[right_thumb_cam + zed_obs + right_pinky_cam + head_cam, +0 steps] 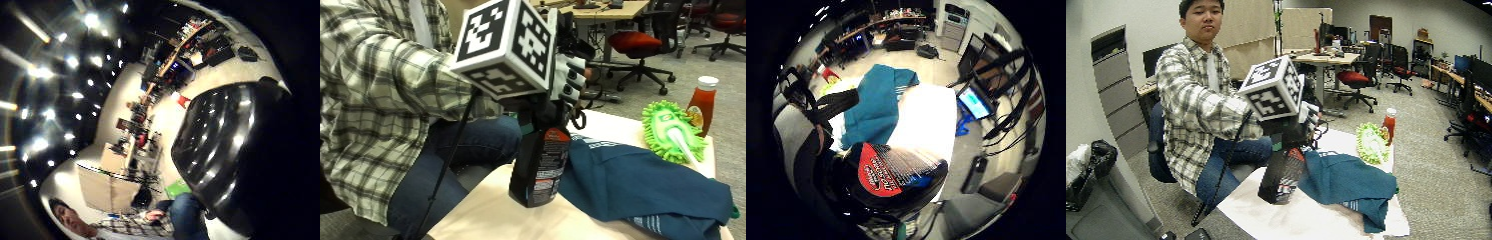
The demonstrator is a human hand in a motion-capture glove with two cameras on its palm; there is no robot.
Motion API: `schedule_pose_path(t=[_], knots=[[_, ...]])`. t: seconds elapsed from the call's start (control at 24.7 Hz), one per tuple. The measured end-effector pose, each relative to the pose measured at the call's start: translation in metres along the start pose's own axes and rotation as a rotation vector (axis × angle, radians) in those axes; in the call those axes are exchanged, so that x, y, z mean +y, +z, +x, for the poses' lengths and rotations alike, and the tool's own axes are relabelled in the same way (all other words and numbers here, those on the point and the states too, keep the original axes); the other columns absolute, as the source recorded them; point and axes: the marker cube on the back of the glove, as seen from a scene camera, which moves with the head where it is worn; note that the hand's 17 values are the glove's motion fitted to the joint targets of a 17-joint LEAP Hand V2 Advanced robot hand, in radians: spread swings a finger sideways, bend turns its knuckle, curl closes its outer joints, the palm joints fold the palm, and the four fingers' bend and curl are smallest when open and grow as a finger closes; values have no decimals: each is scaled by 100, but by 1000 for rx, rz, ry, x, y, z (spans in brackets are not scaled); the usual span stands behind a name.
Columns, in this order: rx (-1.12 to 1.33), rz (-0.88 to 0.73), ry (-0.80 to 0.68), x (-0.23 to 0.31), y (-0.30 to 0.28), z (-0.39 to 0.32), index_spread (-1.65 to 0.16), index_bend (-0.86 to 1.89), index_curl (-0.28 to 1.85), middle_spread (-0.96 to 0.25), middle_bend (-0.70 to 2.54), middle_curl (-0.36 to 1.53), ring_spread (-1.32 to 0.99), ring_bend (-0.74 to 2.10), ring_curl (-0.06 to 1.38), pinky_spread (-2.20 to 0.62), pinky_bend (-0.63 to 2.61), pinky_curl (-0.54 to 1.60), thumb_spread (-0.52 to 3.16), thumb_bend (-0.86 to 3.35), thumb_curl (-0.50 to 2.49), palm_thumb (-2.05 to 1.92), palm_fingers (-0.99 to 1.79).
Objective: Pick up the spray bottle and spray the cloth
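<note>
In the outside view a black spray bottle (539, 165) with a red and white label hangs tilted over the near part of the white table (493, 215). My gloved right hand (567, 75) grips its head from above. Whether the bottle's base touches the table I cannot tell. A teal cloth (639, 185) lies crumpled on the table just beside the bottle, on the side away from the person. The little finger side palm view shows the bottle (896, 172) close under the palm, with the cloth (876, 105) beyond it. In the thumb side palm view the bottle's black body (225, 150) fills one side.
A bright green fluffy duster (673, 130) lies at the table's far side, with a red ketchup bottle (703, 102) standing behind it. The person's jeans-clad knees sit against the near table edge. Office chairs (639, 42) and desks stand on the floor beyond.
</note>
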Motion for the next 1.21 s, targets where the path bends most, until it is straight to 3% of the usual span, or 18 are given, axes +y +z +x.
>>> schedule_pose_path(t=[0.24, 0.61, 1.21], knots=[[-330, 136, 83, -3, -27, 1, -27, 39, 62, -13, 63, 51, -20, 66, 47, -13, 36, 42, -2, -3, 79, 105, 135], [-435, 160, 14, 1, -26, -20, -27, 39, 62, -13, 63, 51, -20, 66, 47, -13, 36, 42, -2, -3, 79, 105, 135], [-642, 39, -129, -12, 103, -127, -26, 39, 62, -13, 63, 51, -19, 65, 47, -12, 35, 42, -1, -2, 79, 105, 134]])
